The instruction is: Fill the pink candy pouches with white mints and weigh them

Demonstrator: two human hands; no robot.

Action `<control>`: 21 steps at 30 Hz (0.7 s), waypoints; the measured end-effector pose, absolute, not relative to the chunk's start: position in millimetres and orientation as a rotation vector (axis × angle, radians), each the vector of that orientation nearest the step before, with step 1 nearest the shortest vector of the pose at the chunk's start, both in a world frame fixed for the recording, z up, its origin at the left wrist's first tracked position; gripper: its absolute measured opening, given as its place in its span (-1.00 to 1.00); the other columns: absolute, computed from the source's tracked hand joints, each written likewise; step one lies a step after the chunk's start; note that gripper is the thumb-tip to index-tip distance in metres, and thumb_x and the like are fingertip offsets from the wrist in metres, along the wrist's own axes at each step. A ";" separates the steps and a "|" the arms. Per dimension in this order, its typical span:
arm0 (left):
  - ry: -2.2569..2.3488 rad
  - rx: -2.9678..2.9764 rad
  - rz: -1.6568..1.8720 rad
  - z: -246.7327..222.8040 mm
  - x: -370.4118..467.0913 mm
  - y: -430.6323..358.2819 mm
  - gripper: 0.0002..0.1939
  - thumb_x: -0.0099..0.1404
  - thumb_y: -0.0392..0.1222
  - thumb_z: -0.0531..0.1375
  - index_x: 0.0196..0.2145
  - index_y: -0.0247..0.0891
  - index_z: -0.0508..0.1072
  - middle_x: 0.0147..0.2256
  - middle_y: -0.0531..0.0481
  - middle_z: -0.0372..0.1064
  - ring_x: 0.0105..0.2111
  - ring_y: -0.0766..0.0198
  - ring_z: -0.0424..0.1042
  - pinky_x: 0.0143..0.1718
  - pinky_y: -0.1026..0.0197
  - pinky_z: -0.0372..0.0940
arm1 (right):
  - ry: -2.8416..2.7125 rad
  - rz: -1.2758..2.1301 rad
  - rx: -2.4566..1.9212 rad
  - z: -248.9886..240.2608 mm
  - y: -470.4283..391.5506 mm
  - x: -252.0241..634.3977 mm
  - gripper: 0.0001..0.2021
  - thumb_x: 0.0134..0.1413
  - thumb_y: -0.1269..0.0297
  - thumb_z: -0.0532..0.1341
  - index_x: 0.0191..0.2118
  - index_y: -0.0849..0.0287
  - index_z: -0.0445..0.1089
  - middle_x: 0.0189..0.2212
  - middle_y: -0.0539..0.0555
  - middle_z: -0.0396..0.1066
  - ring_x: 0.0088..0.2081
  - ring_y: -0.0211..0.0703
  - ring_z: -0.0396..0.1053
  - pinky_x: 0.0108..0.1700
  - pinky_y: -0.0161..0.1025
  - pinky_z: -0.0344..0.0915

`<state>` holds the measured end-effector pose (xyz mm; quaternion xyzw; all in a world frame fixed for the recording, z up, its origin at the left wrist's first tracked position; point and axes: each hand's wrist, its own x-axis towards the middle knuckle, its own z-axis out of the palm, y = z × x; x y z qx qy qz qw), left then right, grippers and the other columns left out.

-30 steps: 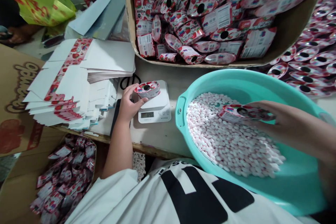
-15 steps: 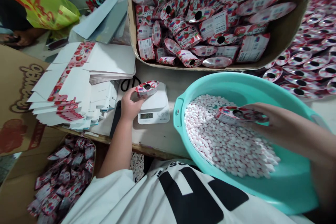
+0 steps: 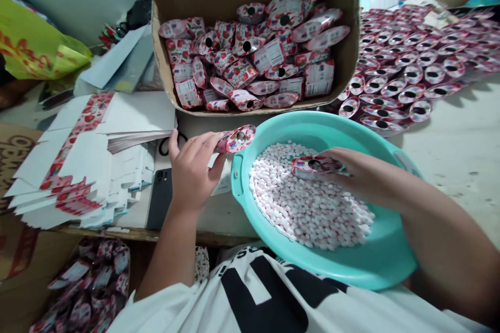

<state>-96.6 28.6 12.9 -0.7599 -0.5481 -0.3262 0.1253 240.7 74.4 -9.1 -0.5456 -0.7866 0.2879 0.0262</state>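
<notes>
My left hand point(image 3: 195, 171) pinches a small strawberry-printed candy box point(image 3: 240, 139) by its side, just off the left rim of the turquoise basin point(image 3: 383, 265). The box is tilted, its round-holed oval end towards me. Beneath that hand, the white digital scale point(image 3: 222, 183) is largely hidden. Inside the basin, my right hand point(image 3: 344, 166) is closed on a second candy box point(image 3: 312, 165), held low over a heap of small white and pink candies point(image 3: 312, 213). Its holed end faces up. Whether this box touches the candies I cannot tell.
Behind the basin stands a cardboard carton point(image 3: 258, 109) of candy boxes. More holed boxes point(image 3: 410, 83) stand in rows at right. Flat white cartons point(image 3: 128, 114) are stacked at left, near a dark phone point(image 3: 159, 197). Below the table edge is another box of packs point(image 3: 94, 286).
My left hand has lifted its candy box off the scale and moved right to the basin's rim, tilting it. My right hand stays in the basin with its box. The view has shifted right.
</notes>
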 end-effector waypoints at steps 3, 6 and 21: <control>-1.611 -2.190 -0.957 11.1 -99.5 25.3 -0.75 0.41 -0.09 0.18 0.00 -0.16 0.47 -0.04 -0.07 0.54 -0.06 0.14 0.52 0.40 -0.13 -0.22 | -2.436 0.913 -1.672 -10.5 74.9 242.9 -0.55 0.16 -0.13 0.09 0.01 0.04 0.39 -0.08 0.17 0.50 -0.06 0.15 0.45 -0.08 0.01 0.38; -1.703 -2.128 -0.996 2.5 -108.7 23.7 -0.72 0.35 -0.06 0.26 -0.02 -0.16 0.49 -0.05 -0.09 0.55 -0.05 0.13 0.52 0.40 -0.12 -0.17 | -2.433 0.897 -1.670 -12.7 75.3 244.1 -0.53 0.14 -0.11 0.09 0.03 0.06 0.38 -0.05 0.19 0.49 -0.03 0.16 0.44 -0.05 0.02 0.38; -2.478 -1.863 -1.642 -79.7 -209.7 33.0 -0.48 0.07 0.03 0.41 -0.06 -0.30 0.56 -0.10 -0.22 0.55 -0.06 -0.04 0.53 0.11 -0.09 0.37 | -2.358 0.936 -1.768 -14.0 76.1 239.6 -0.53 0.07 -0.16 0.10 -0.06 0.04 0.40 -0.08 0.19 0.52 -0.06 0.18 0.46 -0.06 0.04 0.40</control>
